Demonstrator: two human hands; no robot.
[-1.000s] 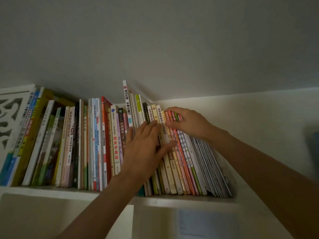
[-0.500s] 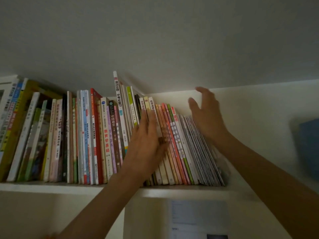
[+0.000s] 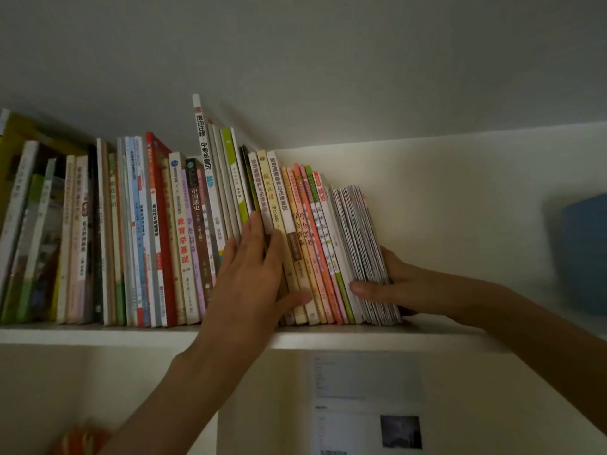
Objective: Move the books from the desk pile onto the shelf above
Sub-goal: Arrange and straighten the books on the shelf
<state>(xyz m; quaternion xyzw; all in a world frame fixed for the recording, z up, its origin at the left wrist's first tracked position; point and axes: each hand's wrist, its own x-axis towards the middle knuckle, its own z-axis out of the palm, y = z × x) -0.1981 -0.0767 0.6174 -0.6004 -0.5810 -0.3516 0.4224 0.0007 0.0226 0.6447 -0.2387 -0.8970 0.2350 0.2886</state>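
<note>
Right hand [image 3: 399, 284] has dropped to grip the thin booklets [image 3: 361, 254]; left hand [image 3: 253, 274] open, flat on spines; press both inward to square the row on the shelf [image 3: 98, 334]

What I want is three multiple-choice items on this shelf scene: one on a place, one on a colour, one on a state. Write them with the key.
1. Where is the right hand?
A) clasping the thin booklets at the row's right end
B) resting on a desk
C) raised in the air

2. What colour is the blurred object at far right?
A) red
B) yellow
C) blue

3. How do the orange-spined books beside the left hand stand?
A) stacked flat
B) leaning, tops leftward
C) lying open

Key:
1. A, its thumb crosses their spines.
2. C, it reads blue.
3. B, their spines slant.
</note>
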